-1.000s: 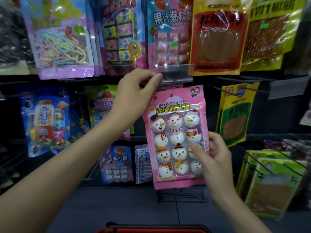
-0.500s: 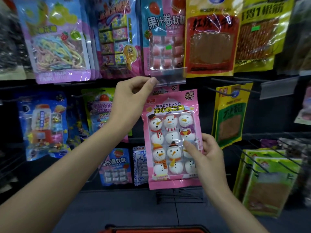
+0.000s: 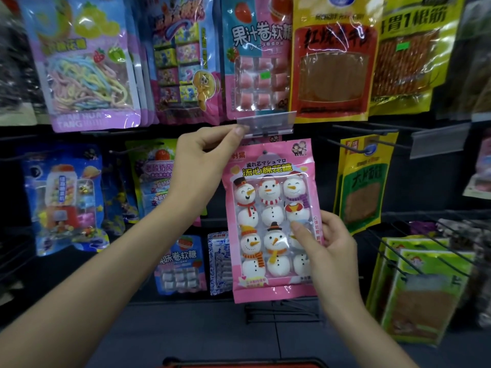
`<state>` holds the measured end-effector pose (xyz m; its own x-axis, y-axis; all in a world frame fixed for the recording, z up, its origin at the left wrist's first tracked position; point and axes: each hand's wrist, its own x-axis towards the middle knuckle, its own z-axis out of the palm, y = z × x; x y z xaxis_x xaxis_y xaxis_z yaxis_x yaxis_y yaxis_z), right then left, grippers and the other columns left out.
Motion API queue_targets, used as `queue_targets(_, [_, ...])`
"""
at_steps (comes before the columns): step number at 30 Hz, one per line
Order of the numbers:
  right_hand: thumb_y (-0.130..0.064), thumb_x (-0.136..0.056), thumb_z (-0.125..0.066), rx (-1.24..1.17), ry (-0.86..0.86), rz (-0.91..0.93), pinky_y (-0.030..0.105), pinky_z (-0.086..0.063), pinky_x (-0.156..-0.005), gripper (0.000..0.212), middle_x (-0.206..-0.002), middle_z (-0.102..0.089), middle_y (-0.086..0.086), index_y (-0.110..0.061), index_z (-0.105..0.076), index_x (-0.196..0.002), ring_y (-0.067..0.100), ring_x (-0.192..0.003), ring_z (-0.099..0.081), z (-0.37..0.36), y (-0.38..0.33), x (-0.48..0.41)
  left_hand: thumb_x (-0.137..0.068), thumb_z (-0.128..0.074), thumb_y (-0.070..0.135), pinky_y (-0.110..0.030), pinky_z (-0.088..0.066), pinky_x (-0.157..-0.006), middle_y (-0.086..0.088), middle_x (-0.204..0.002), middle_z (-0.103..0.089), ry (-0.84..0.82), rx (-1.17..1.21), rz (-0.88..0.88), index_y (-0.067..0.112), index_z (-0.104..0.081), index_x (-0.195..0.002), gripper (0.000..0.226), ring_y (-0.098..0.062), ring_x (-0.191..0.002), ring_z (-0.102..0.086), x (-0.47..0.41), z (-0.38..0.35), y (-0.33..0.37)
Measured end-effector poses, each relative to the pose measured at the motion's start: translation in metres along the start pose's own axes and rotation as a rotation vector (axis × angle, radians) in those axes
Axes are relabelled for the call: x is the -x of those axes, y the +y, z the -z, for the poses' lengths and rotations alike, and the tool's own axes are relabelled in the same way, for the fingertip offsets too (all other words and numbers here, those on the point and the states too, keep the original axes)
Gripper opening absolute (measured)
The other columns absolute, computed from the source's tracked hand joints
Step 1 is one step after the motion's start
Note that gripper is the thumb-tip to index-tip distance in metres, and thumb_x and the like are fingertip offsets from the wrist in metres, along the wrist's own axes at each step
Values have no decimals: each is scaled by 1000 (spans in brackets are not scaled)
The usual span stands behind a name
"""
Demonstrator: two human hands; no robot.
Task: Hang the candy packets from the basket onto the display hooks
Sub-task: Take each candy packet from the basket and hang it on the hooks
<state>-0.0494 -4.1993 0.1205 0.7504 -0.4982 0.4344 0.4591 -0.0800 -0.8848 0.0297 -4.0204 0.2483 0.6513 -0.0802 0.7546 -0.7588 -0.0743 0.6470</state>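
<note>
One pink snowman candy packet [image 3: 271, 221], held upright before the middle display row, hang hole just under the clear label flap [image 3: 265, 123]. Right hand [image 3: 332, 248]: thumb on the front, fingers curled behind the lower right edge, grasping the packet. Left hand [image 3: 202, 166]: fingers pinching the flap's left end. Hook hidden behind the flap, so threading cannot be told. Risk: an early release would drop the packet toward the red basket [image 3: 239, 363]; a skewed push could tear the hole.
</note>
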Motion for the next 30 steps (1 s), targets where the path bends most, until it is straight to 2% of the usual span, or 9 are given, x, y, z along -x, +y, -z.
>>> queue_targets(6, [-15, -93, -77, 3, -12, -17, 51, -63, -84, 20, -98, -80, 0, -21, -69, -110, 19, -91, -78, -5, 6, -3, -99, -72, 25, -14, -54, -84, 5, -117, -75, 23, -21, 31, 21, -74, -126, 28, 2, -105, -69, 5, -1, -4])
queue_targets(9, [-17, -93, -77, -12, -11, -40, 53, -63, -85, 21, -99, -80, 0, -22, -68, -111, 19, -91, -78, -9, 11, -5, -94, -77, 32, -16, -50, -95, 13, -136, -63, 45, -103, 108, 37, -52, -150, 61, 2, -122, -60, 15, -2, -18])
queue_targets(11, [-18, -93, -78, -23, -10, -56, 53, -63, -85, 21, -99, -80, 0, -23, -68, -111, 19, -91, -78, -13, 14, -7, -90, -80, 35, -18, -49, -94, 11, -147, -55, 62, -84, 198, 42, -34, -159, 83, -3, -129, -57, 24, -5, -27])
queue_targets(14, [-17, -94, -76, -56, -15, -94, 54, -64, -83, 20, -98, -80, 0, -23, -68, -112, 21, -90, -79, -18, 16, -12, -85, -84, 37, -19, -55, -85, 7, -134, -62, 51, -32, 392, 40, -24, -163, 98, -7, -114, -65, 38, -13, -39])
queue_targets(16, [-16, -94, -76, -83, -14, -119, 54, -64, -81, 21, -98, -81, 1, -22, -68, -113, 22, -89, -79, -22, 18, -14, -84, -83, 43, -16, -53, -71, 7, -113, -70, 5, -52, 507, 35, -35, -157, 88, -6, -97, -71, 49, -17, -49])
queue_targets(20, [-15, -94, -76, -113, 2, -153, 55, -64, -82, 23, -99, -81, 2, -22, -67, -114, 24, -90, -79, -29, 24, -20, -84, -84, 40, -27, -61, -76, 7, -100, -80, -7, 88, 609, 27, -66, -121, 43, -9, -89, -77, 61, -21, -70])
queue_targets(24, [-17, -94, -76, -85, 9, -165, 54, -64, -80, 21, -96, -81, 3, -21, -68, -112, 25, -88, -79, -34, 28, -34, -85, -84, 35, -21, -61, -65, 3, -94, -80, 20, 93, 607, 22, -70, -107, 29, -10, -82, -77, 61, -22, -80])
queue_targets(27, [-17, -94, -77, -79, 14, -179, 45, -66, -71, 21, -92, -81, 0, -19, -67, -112, 21, -82, -79, -38, 29, -49, -86, -85, 30, -27, -64, -66, -1, -91, -80, 52, 121, 632, 17, -68, -103, 27, -14, -79, -77, 54, -24, -88])
queue_targets(30, [-20, -93, -78, -84, 4, -216, 35, -63, -58, 25, -93, -81, 0, -21, -64, -113, 19, -77, -79, -45, 33, -65, -90, -80, 23, -44, -65, -79, -1, -92, -79, 90, 83, 649, 22, -67, -101, 17, -21, -84, -77, 41, -30, -100])
